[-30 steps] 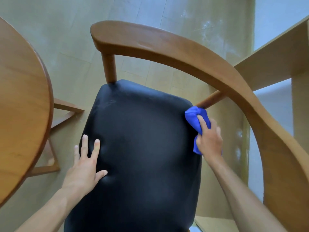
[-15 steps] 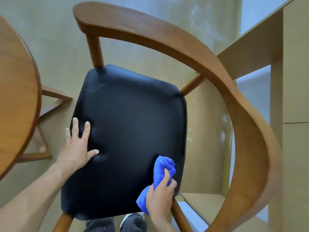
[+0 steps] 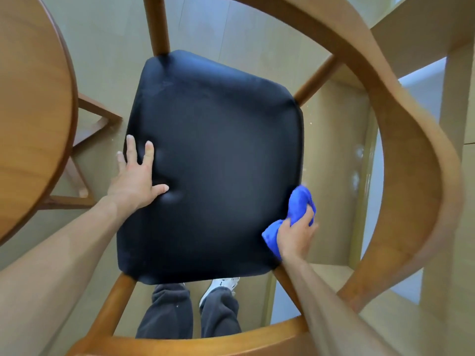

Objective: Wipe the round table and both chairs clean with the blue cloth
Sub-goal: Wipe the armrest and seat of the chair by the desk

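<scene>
I look straight down on a wooden chair with a black padded seat (image 3: 216, 163) and a curved wooden backrest rail (image 3: 411, 160). My left hand (image 3: 138, 178) lies flat on the seat's left side, fingers spread, denting the cushion. My right hand (image 3: 295, 235) grips the bunched blue cloth (image 3: 299, 204) against the seat's right edge, near the front right corner. The round wooden table (image 3: 33, 104) fills the left side of the view.
The table's wooden base struts (image 3: 87, 140) stand on the floor between table and chair. A light wooden shelf unit (image 3: 452, 104) rises at the right, close behind the chair rail. My legs and a white shoe (image 3: 223, 285) show below the seat.
My right hand dragged the cloth from the seat's far right corner down to the front, then back to the right edge. The view tilted further down. My left hand stayed pressed on the seat.
</scene>
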### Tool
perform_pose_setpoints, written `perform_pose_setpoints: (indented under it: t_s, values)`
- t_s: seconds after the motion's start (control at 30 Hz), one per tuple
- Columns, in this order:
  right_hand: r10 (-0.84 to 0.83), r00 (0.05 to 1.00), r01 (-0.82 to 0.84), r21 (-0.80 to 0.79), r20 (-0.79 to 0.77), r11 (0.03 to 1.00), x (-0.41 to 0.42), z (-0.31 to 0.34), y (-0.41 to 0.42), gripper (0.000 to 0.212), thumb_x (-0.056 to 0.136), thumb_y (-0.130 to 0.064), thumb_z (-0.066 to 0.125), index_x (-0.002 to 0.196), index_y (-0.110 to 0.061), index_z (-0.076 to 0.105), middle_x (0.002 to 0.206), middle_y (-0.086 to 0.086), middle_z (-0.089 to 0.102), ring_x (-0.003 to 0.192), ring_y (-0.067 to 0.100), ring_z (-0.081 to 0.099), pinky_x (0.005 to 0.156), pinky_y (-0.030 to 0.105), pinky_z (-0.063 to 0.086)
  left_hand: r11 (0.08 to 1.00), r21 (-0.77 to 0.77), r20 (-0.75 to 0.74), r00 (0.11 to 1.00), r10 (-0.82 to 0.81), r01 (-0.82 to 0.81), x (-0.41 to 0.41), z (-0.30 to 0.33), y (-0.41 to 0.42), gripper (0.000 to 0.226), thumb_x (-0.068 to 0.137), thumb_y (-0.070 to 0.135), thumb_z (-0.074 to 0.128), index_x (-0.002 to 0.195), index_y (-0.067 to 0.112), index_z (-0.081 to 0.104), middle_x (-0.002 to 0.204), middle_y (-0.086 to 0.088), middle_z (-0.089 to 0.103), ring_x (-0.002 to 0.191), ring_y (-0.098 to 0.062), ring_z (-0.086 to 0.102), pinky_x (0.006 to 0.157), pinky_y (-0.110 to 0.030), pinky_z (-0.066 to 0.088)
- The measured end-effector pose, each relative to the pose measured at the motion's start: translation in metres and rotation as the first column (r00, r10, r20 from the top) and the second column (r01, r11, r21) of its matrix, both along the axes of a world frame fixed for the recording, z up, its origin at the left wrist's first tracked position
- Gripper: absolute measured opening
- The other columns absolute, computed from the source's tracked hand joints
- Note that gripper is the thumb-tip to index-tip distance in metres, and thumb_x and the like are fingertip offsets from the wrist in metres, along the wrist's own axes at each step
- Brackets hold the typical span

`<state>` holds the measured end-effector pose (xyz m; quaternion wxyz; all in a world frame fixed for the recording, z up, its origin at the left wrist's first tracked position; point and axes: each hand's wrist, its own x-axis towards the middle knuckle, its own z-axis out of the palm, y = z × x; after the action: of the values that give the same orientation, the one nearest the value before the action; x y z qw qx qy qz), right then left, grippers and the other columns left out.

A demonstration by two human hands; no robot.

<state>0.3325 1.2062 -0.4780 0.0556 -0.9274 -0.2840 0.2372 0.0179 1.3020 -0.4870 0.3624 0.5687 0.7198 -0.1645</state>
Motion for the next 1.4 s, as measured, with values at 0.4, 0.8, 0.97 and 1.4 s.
perform_pose_setpoints:
  t_s: [0.4, 0.8, 0.97, 1.4]
  values:
    - [-0.649, 0.733, 0.543, -0.4, -0.204, 0.739, -0.123, 0.026, -0.024, 0.057, 0.09, -0.015, 0.054, 0.133, 0.0, 0.021, 0.139, 0.028, 0.031, 0.102, 0.041, 0.045, 0.094, 0.045, 0.039, 0.997, 0.006, 0.151, 0.986, 0.072, -0.074, -0.011, 0.008, -0.001, 0.097, 0.087, 0.034, 0.068, 0.153, 0.03, -0.002, 0.158, 0.002, -0.025, 0.148, -0.033, -0.006, 0.112, -0.049, 0.03]
    - [-0.041, 0.227, 0.337, 0.04, -0.973, 0.941, -0.155, 0.131, 0.006, 0.052, 0.075, 0.003, 0.063, 0.119, -0.022, 0.054, 0.114, 0.017, 0.064, 0.096, 0.04, 0.065, 0.075, 0.06, 0.054, 0.919, -0.115, 0.501, 0.777, 0.381, -0.376, -0.029, 0.091, -0.028, 0.028, 0.097, 0.029, 0.046, 0.122, 0.027, 0.059, 0.124, 0.004, 0.061, 0.111, -0.014, 0.056, 0.094, -0.029, 0.047]
    - [0.11, 0.167, 0.419, 0.172, -0.98, 0.891, -0.127, 0.19, 0.027, 0.051, 0.069, 0.007, 0.055, 0.118, -0.006, 0.051, 0.108, 0.023, 0.061, 0.089, 0.039, 0.064, 0.082, 0.066, 0.051, 0.924, -0.247, 0.708, 0.597, 0.377, -0.291, 0.003, 0.161, -0.028, 0.016, 0.087, 0.031, 0.058, 0.1, 0.037, 0.065, 0.106, 0.013, 0.067, 0.103, -0.004, 0.062, 0.092, -0.032, 0.053]
    - [0.266, -0.184, 0.55, 0.125, -0.946, 0.826, -0.086, 0.332, 0.048, 0.036, 0.081, -0.014, 0.051, 0.112, 0.0, 0.063, 0.111, 0.024, 0.065, 0.097, 0.038, 0.067, 0.075, 0.042, 0.056, 0.971, -0.145, 0.915, 0.348, 0.205, -0.192, 0.067, 0.349, -0.008, 0.039, 0.075, 0.024, 0.067, 0.113, 0.017, 0.062, 0.112, -0.004, 0.069, 0.103, -0.017, 0.067, 0.089, -0.031, 0.054]
